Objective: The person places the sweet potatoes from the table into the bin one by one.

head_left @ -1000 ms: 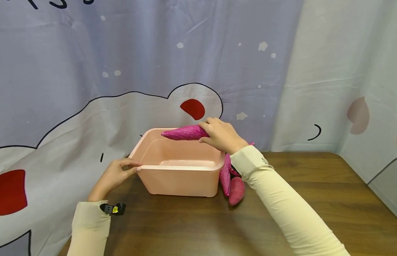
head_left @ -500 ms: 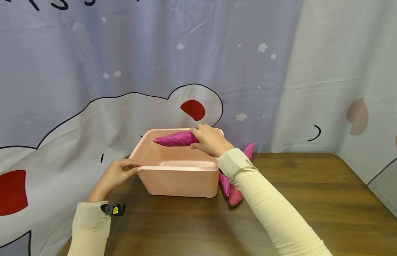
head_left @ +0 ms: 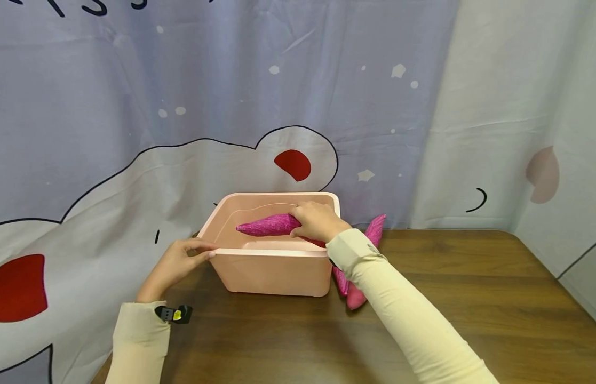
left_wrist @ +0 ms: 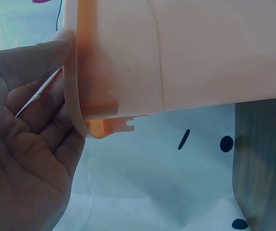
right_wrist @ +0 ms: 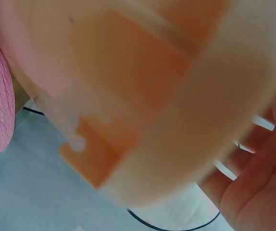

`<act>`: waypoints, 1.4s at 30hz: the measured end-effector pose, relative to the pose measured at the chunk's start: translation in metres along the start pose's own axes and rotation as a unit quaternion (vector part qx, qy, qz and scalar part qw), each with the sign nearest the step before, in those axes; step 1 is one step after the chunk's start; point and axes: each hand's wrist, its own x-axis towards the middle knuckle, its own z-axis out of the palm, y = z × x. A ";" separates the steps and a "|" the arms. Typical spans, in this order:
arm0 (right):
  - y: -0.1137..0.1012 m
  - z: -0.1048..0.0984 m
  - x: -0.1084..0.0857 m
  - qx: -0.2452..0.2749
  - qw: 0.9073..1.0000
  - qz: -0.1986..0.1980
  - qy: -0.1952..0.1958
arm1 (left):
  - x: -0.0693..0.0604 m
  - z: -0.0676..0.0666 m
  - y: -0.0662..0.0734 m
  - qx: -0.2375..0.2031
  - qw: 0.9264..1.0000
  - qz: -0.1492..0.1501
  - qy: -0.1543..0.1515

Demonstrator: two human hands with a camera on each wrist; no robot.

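A pale pink plastic bin [head_left: 271,274] stands on the table. At its left front corner my left hand [head_left: 177,264] pinches the rim; the left wrist view shows the thumb on one side of the rim and the fingers on the other. My right hand [head_left: 317,220] grips the thick end of a long magenta sweet potato [head_left: 266,225] inside the bin, below its back rim. The tapered end points left. In the right wrist view the bin's blurred rim [right_wrist: 200,106] crosses in front of part of the right hand, and the held sweet potato is hidden.
Against the bin's right side lie several more sweet potatoes [head_left: 357,297], partly covered by the right sleeve [head_left: 398,298]. The wooden table [head_left: 470,277] stretches to the right. A printed curtain [head_left: 182,80] hangs close behind the bin.
My right hand has moved left and down with the sweet potato, from above the bin's back rim to inside the bin. The left hand stays on the rim.
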 end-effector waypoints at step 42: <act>0.004 0.010 -0.008 0.055 0.991 -0.023 -0.121 | -0.002 0.000 0.002 -0.013 1.000 -0.010 -0.011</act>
